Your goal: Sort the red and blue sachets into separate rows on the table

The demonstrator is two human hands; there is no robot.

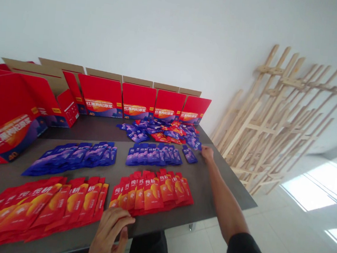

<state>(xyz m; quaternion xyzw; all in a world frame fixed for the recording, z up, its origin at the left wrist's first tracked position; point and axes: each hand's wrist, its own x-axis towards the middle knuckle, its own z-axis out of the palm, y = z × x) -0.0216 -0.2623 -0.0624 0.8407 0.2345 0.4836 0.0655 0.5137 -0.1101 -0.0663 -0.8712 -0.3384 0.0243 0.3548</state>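
Note:
At the right side of the table, my right hand (207,153) pinches the edge of a blue sachet (197,145) beside a mixed heap of blue and red sachets (168,132). Just left of it lies a single blue sachet (190,154). My left hand (112,232) rests at the table's front edge with its fingers loosely curved and apart, holding nothing. Its fingertips are close to a fanned row of red sachets (152,190). Behind that row is a fanned row of blue sachets (154,154).
More blue sachets (73,155) and red sachets (39,201) lie in overlapping rows on the left. Open red cartons (138,99) line the wall, with a larger-looking carton (7,115) nearer on the left. Wooden easels (273,120) lean beyond the dark table's (219,187) right edge.

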